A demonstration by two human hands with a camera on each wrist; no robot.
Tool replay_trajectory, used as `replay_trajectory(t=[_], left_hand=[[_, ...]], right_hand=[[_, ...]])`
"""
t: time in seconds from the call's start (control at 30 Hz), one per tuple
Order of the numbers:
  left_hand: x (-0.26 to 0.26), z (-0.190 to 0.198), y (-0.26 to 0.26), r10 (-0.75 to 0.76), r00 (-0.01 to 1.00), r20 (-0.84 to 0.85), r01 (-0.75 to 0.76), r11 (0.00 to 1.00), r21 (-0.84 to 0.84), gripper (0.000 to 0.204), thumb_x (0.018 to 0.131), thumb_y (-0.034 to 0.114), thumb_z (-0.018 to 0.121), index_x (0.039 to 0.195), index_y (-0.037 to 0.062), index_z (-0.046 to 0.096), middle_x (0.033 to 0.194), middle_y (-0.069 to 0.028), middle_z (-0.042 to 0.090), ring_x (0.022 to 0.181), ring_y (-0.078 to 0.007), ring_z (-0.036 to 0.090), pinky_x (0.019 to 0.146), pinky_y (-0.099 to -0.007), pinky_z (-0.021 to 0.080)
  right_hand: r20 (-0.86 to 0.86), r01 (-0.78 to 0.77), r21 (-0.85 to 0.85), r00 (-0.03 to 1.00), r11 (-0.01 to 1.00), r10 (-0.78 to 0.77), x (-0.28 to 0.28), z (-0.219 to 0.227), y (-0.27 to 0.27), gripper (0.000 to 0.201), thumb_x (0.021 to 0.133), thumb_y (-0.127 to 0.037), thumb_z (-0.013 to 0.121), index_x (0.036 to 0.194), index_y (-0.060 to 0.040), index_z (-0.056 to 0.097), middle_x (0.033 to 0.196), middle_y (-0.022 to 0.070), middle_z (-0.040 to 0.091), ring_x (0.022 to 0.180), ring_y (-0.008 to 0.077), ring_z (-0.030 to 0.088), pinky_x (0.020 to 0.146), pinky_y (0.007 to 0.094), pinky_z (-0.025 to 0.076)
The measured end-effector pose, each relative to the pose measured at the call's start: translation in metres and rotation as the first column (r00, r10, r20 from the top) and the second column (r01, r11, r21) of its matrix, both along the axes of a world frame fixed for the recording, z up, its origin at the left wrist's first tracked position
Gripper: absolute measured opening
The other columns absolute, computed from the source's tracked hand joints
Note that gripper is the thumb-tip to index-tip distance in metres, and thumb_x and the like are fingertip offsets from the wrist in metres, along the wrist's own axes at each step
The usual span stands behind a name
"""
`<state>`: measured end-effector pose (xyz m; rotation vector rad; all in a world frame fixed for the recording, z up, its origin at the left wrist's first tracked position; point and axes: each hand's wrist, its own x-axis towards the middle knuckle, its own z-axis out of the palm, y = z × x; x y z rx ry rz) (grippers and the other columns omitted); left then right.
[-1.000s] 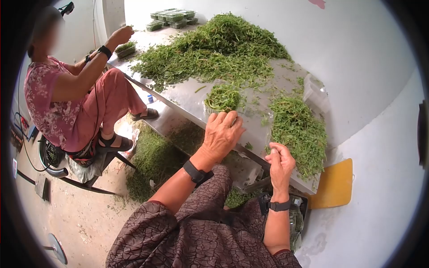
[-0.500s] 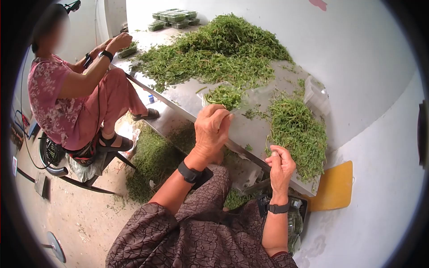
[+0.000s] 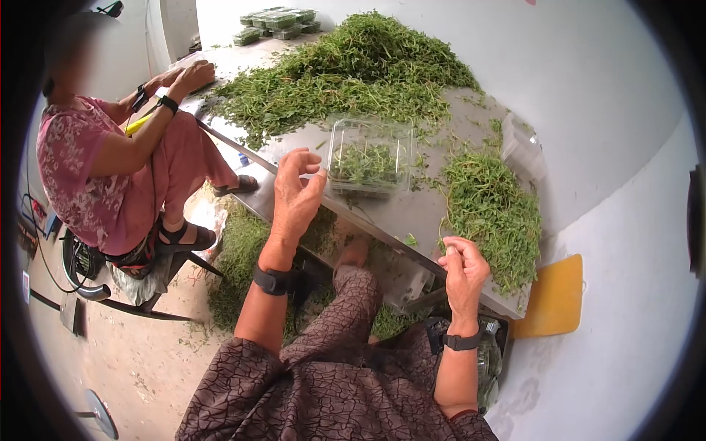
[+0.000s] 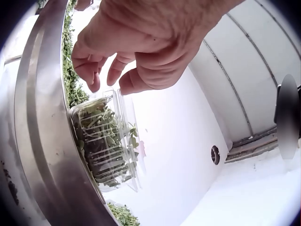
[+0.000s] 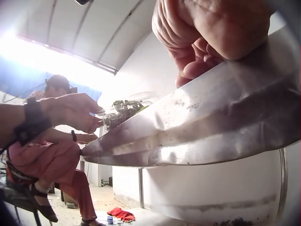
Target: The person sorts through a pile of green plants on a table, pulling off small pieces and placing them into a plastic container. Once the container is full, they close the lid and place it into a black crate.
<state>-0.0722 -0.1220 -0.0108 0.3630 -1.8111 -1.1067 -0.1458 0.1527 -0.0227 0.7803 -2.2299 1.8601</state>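
Note:
A clear plastic clamshell box point(image 3: 403, 158) holding green leafy stems stands near the front edge of the metal table. Its see-through lid lies over the greens. At the box's left side is my left hand point(image 3: 298, 192), fingers loosely bent; in the left wrist view the thumb tip is right at the lid's rim. My right hand point(image 3: 465, 283) is at the table's front edge, its fingers loosely curled, with nothing visible in it. Close beyond it lies a smaller heap of cut greens point(image 3: 489, 213). The right wrist view shows its curled fingers point(image 5: 195, 70) over the metal edge.
A large mound of greens point(image 3: 368, 70) covers the far table point(image 3: 460, 117). Filled clear boxes point(image 3: 279, 22) are stacked at the back, and empty ones point(image 3: 521, 147) stand by the wall. Another person point(image 3: 95, 147) sits at left, hands at the table. More greens point(image 3: 239, 272) lie below.
My left hand has moved left from in front of the box to its side. The lid now spreads over the greens. My right hand has stayed in place; the other person's hands have lowered.

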Motion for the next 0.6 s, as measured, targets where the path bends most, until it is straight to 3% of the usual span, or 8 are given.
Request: replay_trajectory(t=[0.07, 0.1, 0.3, 0.37, 0.4, 0.47, 0.6], left_hand=[[0.002, 0.011, 0.000, -0.114, 0.983, 0.144, 0.074, 0.963, 0.261, 0.026, 0.083, 0.011, 0.058, 0.106, -0.0006, 0.057, 0.100, -0.0137, 0.061, 0.080, -0.0173, 0.060, 0.068, -0.0308, 0.050], [-0.007, -0.003, -0.009, -0.148, 0.987, 0.070, 0.131, 0.969, 0.208, 0.030, 0.085, 0.010, 0.056, 0.112, -0.0016, 0.054, 0.096, -0.0058, 0.056, 0.078, -0.0078, 0.050, 0.064, -0.0233, 0.043], [-0.011, -0.002, -0.012, -0.242, 0.969, 0.053, 0.213, 0.923, 0.320, 0.035, 0.082, 0.002, 0.051, 0.116, -0.0029, 0.052, 0.090, -0.0025, 0.054, 0.073, -0.0056, 0.046, 0.060, -0.0199, 0.038], [-0.006, 0.000, -0.012, -0.257, 0.965, 0.057, 0.224, 0.916, 0.334, 0.037, 0.079, 0.004, 0.052, 0.115, -0.0029, 0.054, 0.091, -0.0065, 0.057, 0.076, -0.0089, 0.051, 0.063, -0.0228, 0.042], [-0.003, 0.000, -0.011, -0.273, 0.960, 0.066, 0.235, 0.910, 0.343, 0.038, 0.077, 0.005, 0.052, 0.115, -0.0029, 0.055, 0.092, -0.0104, 0.060, 0.078, -0.0122, 0.055, 0.067, -0.0258, 0.047], [0.003, 0.000, -0.007, -0.301, 0.953, 0.025, 0.268, 0.881, 0.390, 0.039, 0.076, 0.003, 0.051, 0.115, -0.0039, 0.056, 0.091, -0.0076, 0.059, 0.076, -0.0097, 0.054, 0.065, -0.0235, 0.045], [0.012, 0.001, -0.003, -0.339, 0.941, 0.013, 0.299, 0.847, 0.440, 0.039, 0.076, 0.001, 0.050, 0.115, -0.0035, 0.056, 0.089, -0.0045, 0.058, 0.074, -0.0071, 0.052, 0.063, -0.0210, 0.043]], right_hand=[[0.021, -0.004, 0.000, 1.000, 1.000, 0.004, 0.000, 0.001, -0.001, 0.010, 0.087, 0.002, 0.054, 0.091, 0.0054, 0.062, 0.099, 0.0103, 0.063, 0.064, 0.0097, 0.060, 0.059, 0.0228, 0.050], [0.020, -0.002, 0.002, 1.000, 1.000, 0.002, 0.000, 0.001, -0.001, 0.010, 0.087, 0.002, 0.054, 0.091, 0.0054, 0.062, 0.099, 0.0103, 0.063, 0.064, 0.0097, 0.060, 0.059, 0.0228, 0.050], [0.126, -0.016, 0.077, 0.992, 0.997, 0.006, -0.003, 0.016, 0.000, 0.014, 0.090, -0.006, 0.054, 0.096, 0.0030, 0.064, 0.091, 0.0074, 0.065, 0.065, 0.0087, 0.060, 0.057, 0.0217, 0.049], [0.316, -0.049, -0.032, 0.947, 0.998, 0.056, -0.004, 0.034, -0.003, 0.019, 0.092, -0.011, 0.054, 0.102, 0.0017, 0.063, 0.089, 0.0053, 0.065, 0.069, 0.0089, 0.062, 0.059, 0.0217, 0.049], [0.320, -0.042, -0.028, 0.946, 0.999, 0.049, -0.004, 0.040, -0.006, 0.019, 0.092, -0.011, 0.054, 0.102, 0.0017, 0.063, 0.089, 0.0053, 0.065, 0.069, 0.0089, 0.062, 0.059, 0.0217, 0.049], [0.147, -0.076, -0.009, 0.986, 0.997, 0.076, -0.002, 0.050, -0.016, 0.022, 0.093, -0.015, 0.055, 0.107, 0.0014, 0.062, 0.090, 0.0052, 0.065, 0.073, 0.0094, 0.062, 0.061, 0.0215, 0.049], [0.104, -0.125, 0.051, 0.987, 0.991, 0.119, -0.001, 0.042, -0.040, 0.030, 0.092, -0.020, 0.058, 0.110, 0.0036, 0.062, 0.086, 0.0038, 0.064, 0.075, 0.0079, 0.058, 0.065, 0.0226, 0.047]])
